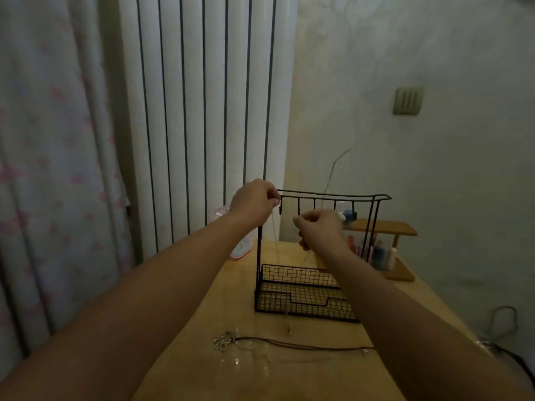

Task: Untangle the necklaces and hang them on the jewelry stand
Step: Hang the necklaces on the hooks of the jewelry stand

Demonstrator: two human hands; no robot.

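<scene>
Your left hand pinches one end of a thin, pale chain necklace right by the first hook of the black wire jewelry stand. Your right hand pinches the other end, a bit lower. The chain is so thin it could slip off the hook or catch in the wire basket. A dark cord necklace with a silver charm lies on the yellow wooden table.
</scene>
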